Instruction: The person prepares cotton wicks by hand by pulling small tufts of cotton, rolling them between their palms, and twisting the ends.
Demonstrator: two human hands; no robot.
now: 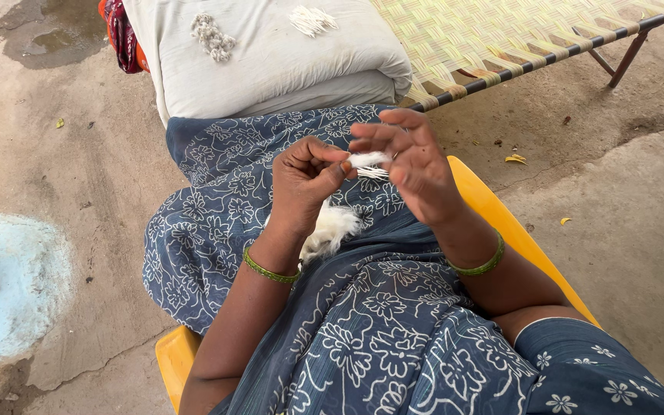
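Landmark: the white pillow (270, 58) at the near end of the woven cot (516, 31).

Left hand (301, 180) is just below the pillow, over the lap. Fingers curled in tight, grip narrow, thumb & fingertips pinched on one end of a small cotton tuft (368, 163). Right hand (416, 165) is below the pillow's right corner, palm turned toward the left hand, fingers spread loosely; the tuft's other end lies against its fingers, thin strands fanning out beneath. Whether the right hand actually nips the tuft or only backs it, can't tell, though the hand looks open. So the tuft sits betw. both hands, held above the lap, well short of the pillow's edge.

Under the left wrist, further from the pillow, a bigger wad of loose cotton (330, 229) rests on the blue floral cloth (378, 323) covering the lap. Green bangles on both wrists.

On the pillow itself: a greyish clump of fibre (213, 36) toward its left, a pile of thin white wicks (311, 19) toward its right, the two apart from each other.

Person sits on a yellow plastic chair (493, 211), its rim showing right of the lap, below the pillow. Bare concrete floor (55, 154) left of the pillow, w/ a damp patch at top.
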